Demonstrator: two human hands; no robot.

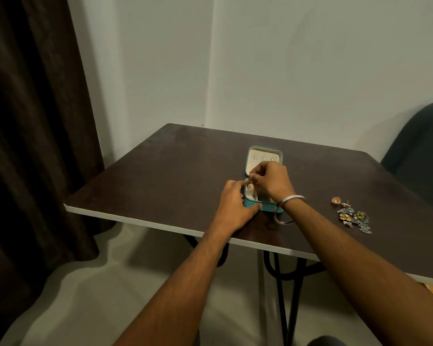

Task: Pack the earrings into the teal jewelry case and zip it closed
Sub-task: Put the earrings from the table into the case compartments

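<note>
While our forearms reach out from the bottom edge of the view, we see the near rim of the dark brown table (160,171) running pale across them. Just past that rim, our left hand (235,208) curls round the near left corner of the teal jewelry case (256,193), its thumb laid along the front wall and its fingers wrapped over the left side. Beside it, our right hand (270,181), with a silver bangle (289,204) on the wrist, pinches a small gold earring (251,186) between fingertips and thumb, holding it over the cream-lined tray at the left end of the case; whether it touches the lining we cannot tell. Well apart on the right, more earrings (353,214) lie loose on the tabletop, a gold pair nearer the case and a cluster of grey and yellow leaf-shaped pieces just beyond them. Behind our hands the case lid (265,157) lies open, its cream inside facing up. Farther off we find a dark curtain (35,121) at left, a pale wall (310,71), and a dark chair back (420,146) at right.
</note>
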